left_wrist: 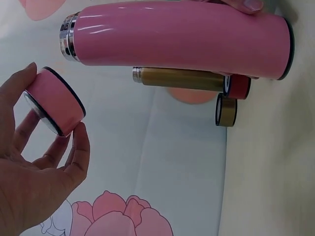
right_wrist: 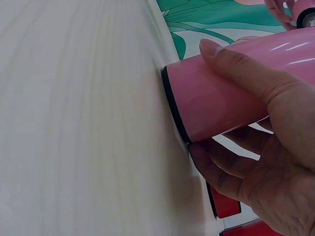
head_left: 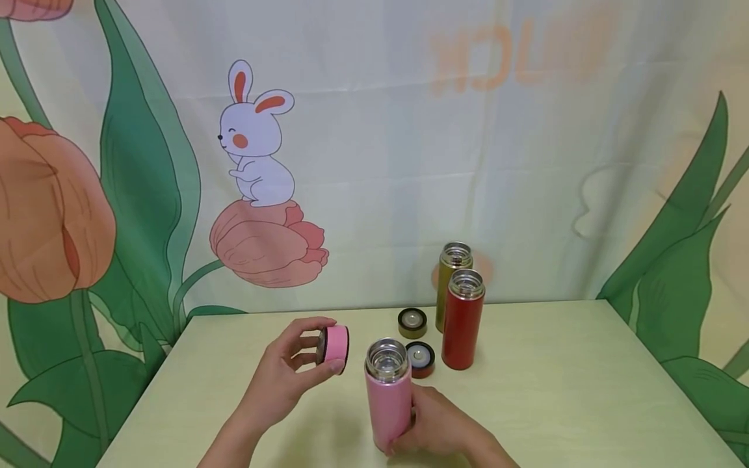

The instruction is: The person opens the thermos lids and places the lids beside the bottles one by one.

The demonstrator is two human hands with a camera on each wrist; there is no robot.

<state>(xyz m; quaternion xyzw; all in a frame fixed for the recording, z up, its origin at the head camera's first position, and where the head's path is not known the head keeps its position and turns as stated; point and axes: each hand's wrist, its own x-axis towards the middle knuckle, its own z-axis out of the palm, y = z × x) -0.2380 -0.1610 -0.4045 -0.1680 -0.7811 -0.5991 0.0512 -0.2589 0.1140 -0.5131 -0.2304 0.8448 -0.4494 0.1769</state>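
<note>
My left hand [head_left: 287, 367] pinches a pink lid [head_left: 336, 343] between thumb and fingers, left of the pink thermos bottle [head_left: 390, 406] and apart from it. In the left wrist view the pink lid [left_wrist: 56, 101] is tilted, its inner side towards the palm. With my right hand [head_left: 435, 422] I grip the pink bottle near its base. The bottle stands upright with its steel mouth uncovered. In the right wrist view the thumb of my right hand [right_wrist: 280, 113] lies along the bottle wall; whether its black-rimmed base touches the table cannot be told.
Behind stand an uncovered red thermos bottle [head_left: 462, 328] and an uncovered olive-gold one [head_left: 443, 292], partly hidden by the red. An olive-gold lid [head_left: 412, 323] and a red lid [head_left: 422, 361] lie beside them on the pale table [head_left: 556, 390]. A printed curtain [head_left: 374, 162] hangs at the back.
</note>
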